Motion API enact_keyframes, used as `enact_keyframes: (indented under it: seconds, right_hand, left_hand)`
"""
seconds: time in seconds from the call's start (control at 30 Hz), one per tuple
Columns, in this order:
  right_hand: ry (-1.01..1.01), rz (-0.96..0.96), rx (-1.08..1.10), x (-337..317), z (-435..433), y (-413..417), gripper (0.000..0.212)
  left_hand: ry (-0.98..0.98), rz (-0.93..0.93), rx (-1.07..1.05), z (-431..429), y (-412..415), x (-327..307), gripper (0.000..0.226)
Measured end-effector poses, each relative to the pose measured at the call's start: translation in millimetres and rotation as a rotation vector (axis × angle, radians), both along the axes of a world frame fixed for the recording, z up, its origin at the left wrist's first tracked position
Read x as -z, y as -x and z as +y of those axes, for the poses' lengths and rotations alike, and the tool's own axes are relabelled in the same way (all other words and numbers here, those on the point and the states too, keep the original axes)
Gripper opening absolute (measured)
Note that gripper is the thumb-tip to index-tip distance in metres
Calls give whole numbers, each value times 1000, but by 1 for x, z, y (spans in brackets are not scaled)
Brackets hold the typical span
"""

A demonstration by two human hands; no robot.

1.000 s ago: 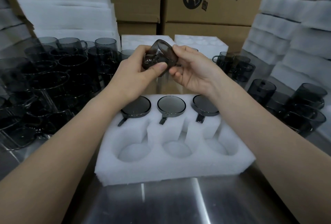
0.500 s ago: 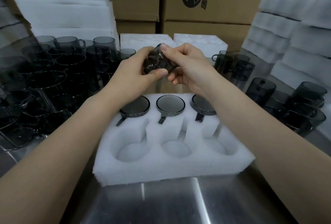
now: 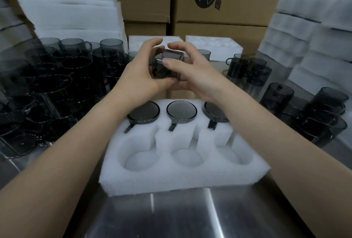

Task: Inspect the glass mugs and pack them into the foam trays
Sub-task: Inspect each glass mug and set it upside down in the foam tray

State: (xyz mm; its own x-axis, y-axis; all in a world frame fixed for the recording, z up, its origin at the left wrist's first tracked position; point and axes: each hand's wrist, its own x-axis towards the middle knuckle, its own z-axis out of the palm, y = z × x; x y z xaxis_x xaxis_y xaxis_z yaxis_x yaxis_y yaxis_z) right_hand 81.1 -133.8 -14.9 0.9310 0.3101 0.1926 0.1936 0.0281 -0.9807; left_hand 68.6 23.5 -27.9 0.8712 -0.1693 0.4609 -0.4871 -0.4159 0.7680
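Left hand (image 3: 137,79) and right hand (image 3: 192,74) grip a mug (image 3: 168,60) before logo-printed cartons (image 3: 238,15).

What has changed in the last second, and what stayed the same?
The left hand and right hand kept hold of the glass mug and turned it between them; the right thumb now lies across it. The foam tray is unchanged: three mugs in its far row, near pockets empty.

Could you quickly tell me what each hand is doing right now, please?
Left hand: holding the glass mug.
Right hand: holding the same mug.
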Motion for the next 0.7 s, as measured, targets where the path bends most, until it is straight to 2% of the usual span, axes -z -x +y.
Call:
enact_keyframes:
  seconds: [0.17, 0.3, 0.4, 0.6, 0.7]
  right_hand:
    - [122, -292, 149, -4, 2, 2, 8]
    - [211, -372, 219, -5, 4, 0, 14]
    - [300, -440, 340, -6, 3, -1, 25]
    - [446, -455, 246, -3, 6, 2, 38]
    - [426, -424, 208, -4, 7, 2, 36]
  left_hand:
    - [83, -35, -145, 4, -1, 1, 67]
    - [77, -1, -213, 4, -1, 0, 65]
    - [21, -44, -279, 2, 3, -1, 64]
    - [-103, -87, -323, -1, 4, -3, 60]
    - [-94, -81, -323, -1, 3, -3, 58]
